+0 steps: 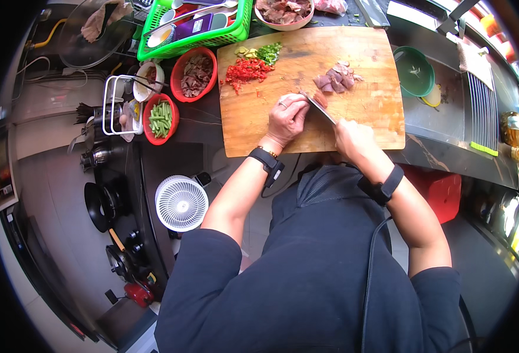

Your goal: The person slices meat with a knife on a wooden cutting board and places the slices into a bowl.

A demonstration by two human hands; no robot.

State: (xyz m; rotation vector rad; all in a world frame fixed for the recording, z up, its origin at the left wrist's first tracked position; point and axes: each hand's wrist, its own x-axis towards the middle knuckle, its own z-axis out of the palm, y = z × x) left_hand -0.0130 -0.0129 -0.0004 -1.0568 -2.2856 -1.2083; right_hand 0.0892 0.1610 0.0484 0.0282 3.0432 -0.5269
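Note:
My right hand [354,137] is closed round the handle of a kitchen knife [319,107], its blade slanting over the wooden cutting board [259,128]. Against the blade's far side lies a piece of reddish-brown meat [320,98]. My left hand [289,115] rests with curled fingers by the blade's tip; whether it pinches some meat is hidden. Sliced meat [338,78] is heaped just beyond the knife. Chopped red chili [247,70], chopped green pepper or scallion [269,53] and yellowish slices [245,52] lie at the board's far left.
Left of the board stand a red bowl of meat [196,76], a red bowl of cut green vegetable [160,118] and a green basket [197,40] of utensils. A bowl of sliced meat [285,14] is beyond. To the right, a green bowl [413,71] sits in the sink [449,110].

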